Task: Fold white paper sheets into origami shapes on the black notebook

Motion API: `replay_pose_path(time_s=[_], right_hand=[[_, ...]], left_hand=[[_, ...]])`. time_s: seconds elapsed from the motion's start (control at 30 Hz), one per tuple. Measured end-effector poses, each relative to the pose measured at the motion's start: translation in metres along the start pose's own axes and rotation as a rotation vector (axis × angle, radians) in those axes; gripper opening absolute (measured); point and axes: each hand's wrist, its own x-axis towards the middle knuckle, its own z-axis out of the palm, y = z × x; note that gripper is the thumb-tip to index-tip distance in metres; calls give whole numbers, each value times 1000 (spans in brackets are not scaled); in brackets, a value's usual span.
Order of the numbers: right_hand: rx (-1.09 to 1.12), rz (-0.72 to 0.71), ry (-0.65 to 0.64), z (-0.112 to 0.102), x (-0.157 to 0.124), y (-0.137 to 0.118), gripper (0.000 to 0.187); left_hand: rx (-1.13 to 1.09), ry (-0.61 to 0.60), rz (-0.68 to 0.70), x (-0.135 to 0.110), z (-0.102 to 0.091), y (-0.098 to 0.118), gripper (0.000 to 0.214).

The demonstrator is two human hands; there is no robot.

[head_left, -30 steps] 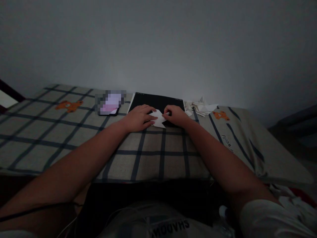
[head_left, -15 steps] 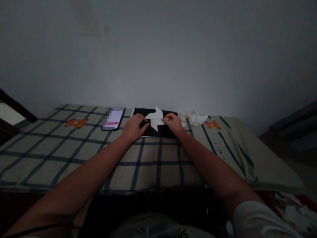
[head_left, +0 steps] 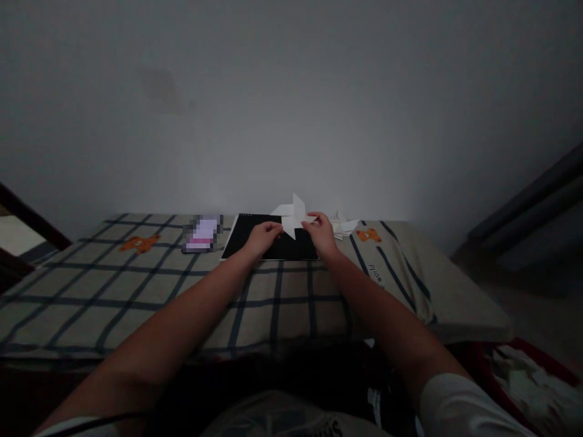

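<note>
A white folded-paper pinwheel (head_left: 294, 217) with pointed blades is held a little above a black spiral-hole notebook or pad (head_left: 243, 233). My left hand (head_left: 264, 237) pinches the pinwheel's lower left edge between thumb and fingertips. On the other side, my right hand (head_left: 322, 234) grips the right blade, its thumb below and its index finger above. The blade at the top stands up against the grey wall, and another points down toward me.
Several folded white papers (head_left: 345, 228) lie just right of the pad. A phone (head_left: 203, 235) with a lit, partly blurred screen is at the left. A checked cloth (head_left: 150, 285) covers the table against the wall (head_left: 291, 109). A red container (head_left: 478, 367) with crumpled papers stands low at right.
The pinwheel has come up off the pad. My left hand, earlier spread beside it on the pad, now pinches its edge. The camera view has shifted slightly.
</note>
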Motion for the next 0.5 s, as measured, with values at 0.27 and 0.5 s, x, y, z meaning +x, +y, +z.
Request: replay_pose_path(time_s=[0.27, 0.5], right_hand=[[271, 38, 171, -71, 9, -3, 23], [40, 58, 326, -120, 37, -3, 15]], left_hand=[[-186, -77, -87, 2, 83, 32, 16], [-202, -55, -83, 27, 143, 39, 20]])
